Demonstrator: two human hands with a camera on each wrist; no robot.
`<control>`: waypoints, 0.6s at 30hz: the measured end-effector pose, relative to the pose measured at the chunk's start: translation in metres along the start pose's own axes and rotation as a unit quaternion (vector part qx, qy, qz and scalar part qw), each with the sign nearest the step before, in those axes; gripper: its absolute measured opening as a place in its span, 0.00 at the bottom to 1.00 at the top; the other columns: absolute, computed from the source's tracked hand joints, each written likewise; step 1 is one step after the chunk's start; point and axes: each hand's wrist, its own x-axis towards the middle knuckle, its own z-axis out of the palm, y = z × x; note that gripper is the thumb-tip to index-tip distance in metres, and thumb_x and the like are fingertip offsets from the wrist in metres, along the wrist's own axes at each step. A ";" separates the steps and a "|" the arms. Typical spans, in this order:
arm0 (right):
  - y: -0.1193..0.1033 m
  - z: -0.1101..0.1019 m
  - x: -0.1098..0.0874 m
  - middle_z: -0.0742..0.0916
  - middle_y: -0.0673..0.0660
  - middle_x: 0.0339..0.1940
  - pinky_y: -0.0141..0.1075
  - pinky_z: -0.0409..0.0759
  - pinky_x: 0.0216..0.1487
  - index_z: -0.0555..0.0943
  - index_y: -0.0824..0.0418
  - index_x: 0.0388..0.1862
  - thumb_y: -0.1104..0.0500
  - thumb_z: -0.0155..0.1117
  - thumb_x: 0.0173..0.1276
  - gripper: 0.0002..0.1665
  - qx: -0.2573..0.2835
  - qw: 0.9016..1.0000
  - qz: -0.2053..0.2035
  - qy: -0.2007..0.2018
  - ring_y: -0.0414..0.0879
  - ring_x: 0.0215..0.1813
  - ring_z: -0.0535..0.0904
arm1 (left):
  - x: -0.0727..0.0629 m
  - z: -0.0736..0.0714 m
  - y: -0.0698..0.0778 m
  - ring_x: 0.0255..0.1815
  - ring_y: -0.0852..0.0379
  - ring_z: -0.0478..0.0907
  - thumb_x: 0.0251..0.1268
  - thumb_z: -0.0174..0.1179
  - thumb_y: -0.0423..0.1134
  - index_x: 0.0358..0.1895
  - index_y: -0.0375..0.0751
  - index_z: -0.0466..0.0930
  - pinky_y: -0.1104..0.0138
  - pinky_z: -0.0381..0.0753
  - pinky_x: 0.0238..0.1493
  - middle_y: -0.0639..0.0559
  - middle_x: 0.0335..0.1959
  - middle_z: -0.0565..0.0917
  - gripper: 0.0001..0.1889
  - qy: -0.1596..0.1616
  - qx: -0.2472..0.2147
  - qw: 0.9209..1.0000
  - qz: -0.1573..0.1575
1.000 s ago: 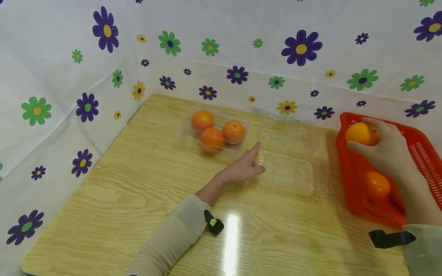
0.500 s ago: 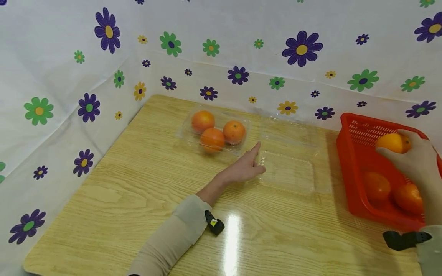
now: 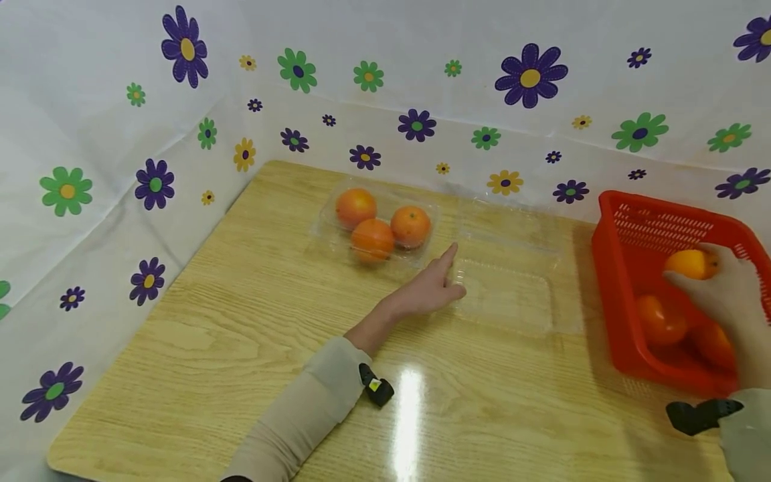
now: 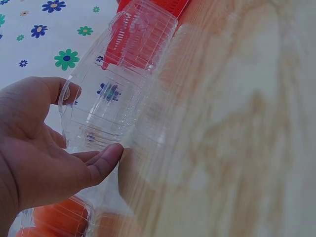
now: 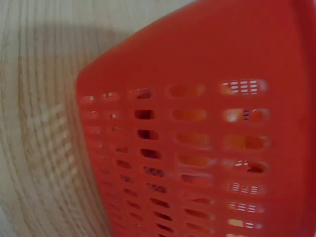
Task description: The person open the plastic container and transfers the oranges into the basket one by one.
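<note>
My right hand holds a yellow-orange orange inside the red basket, above two more oranges, one nearer the left wall. In the right wrist view the slotted basket wall hides the hand. My left hand lies at the left side of a clear plastic clamshell box whose lid is raised. Seen from the left wrist, thumb and index finger are spread along the end of the box, touching it; no curled grip shows.
To the left stands another clear plastic box with three oranges in it. The wooden table meets a white flowered cloth at the back and left. The basket stands near that cloth on the right.
My right hand has moved rightward with the orange, from the basket's left rim to deeper inside the basket. My left hand stays in place; the head view shifts slightly.
</note>
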 end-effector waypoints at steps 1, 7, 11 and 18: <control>0.002 0.001 0.001 0.64 0.80 0.63 0.71 0.71 0.54 0.44 0.71 0.79 0.48 0.57 0.73 0.50 0.004 1.000 0.001 -0.003 0.75 0.53 0.64 | 0.000 0.000 0.000 0.14 0.63 0.57 0.68 0.54 0.36 0.80 0.37 0.31 0.71 0.62 0.19 0.56 0.24 0.66 0.47 0.001 0.001 1.000 0.002; 0.009 0.011 0.006 0.62 0.80 0.64 0.70 0.71 0.56 0.42 0.71 0.79 0.49 0.55 0.74 0.49 0.017 1.000 0.020 -0.006 0.75 0.55 0.63 | 0.002 0.000 0.001 0.14 0.63 0.57 0.68 0.54 0.36 0.80 0.37 0.29 0.71 0.61 0.19 0.60 0.15 0.60 0.47 -0.007 -0.006 1.000 0.004; 0.014 0.018 0.006 0.60 0.80 0.64 0.68 0.73 0.53 0.43 0.72 0.78 0.48 0.54 0.73 0.50 0.020 0.999 0.032 0.004 0.75 0.56 0.62 | 0.002 0.001 0.001 0.13 0.63 0.56 0.68 0.54 0.35 0.80 0.38 0.29 0.71 0.60 0.18 0.60 0.15 0.60 0.48 -0.011 -0.017 1.000 0.000; 0.016 0.022 0.008 0.60 0.80 0.64 0.65 0.74 0.48 0.43 0.71 0.78 0.47 0.54 0.72 0.50 0.026 0.999 0.041 0.010 0.74 0.55 0.62 | 0.001 0.000 0.000 0.14 0.63 0.55 0.68 0.53 0.35 0.80 0.38 0.29 0.71 0.60 0.19 0.60 0.14 0.59 0.47 -0.009 -0.013 1.000 0.002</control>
